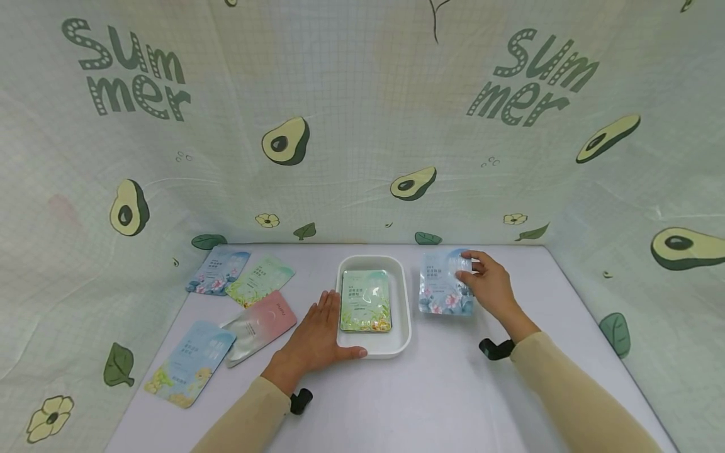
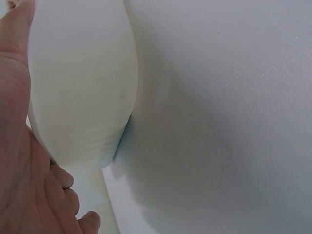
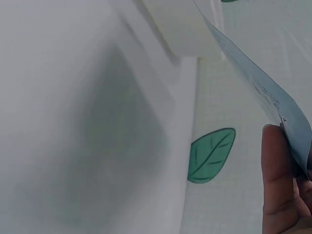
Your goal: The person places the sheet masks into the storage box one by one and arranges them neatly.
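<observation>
My right hand (image 1: 491,284) pinches a blue sheet mask packet (image 1: 436,283) with pink flowers by its right edge, to the right of the tray. In the right wrist view the packet (image 3: 265,87) shows nearly edge-on, with a finger (image 3: 278,175) along it. A white tray (image 1: 402,343) stands in the middle of the table, and a green sheet mask packet (image 1: 365,299) lies in it. Fingers straight and thumb spread, my left hand (image 1: 320,333) rests against the tray's left side and near corner. The left wrist view shows the tray's outer wall (image 2: 83,83) beside the palm.
Left of the tray lie a blue flowered packet (image 1: 218,270), a green packet (image 1: 262,281), a pink and silver packet (image 1: 263,327) and a light blue packet (image 1: 191,362). A printed curtain (image 1: 351,126) hangs along the table's back and sides.
</observation>
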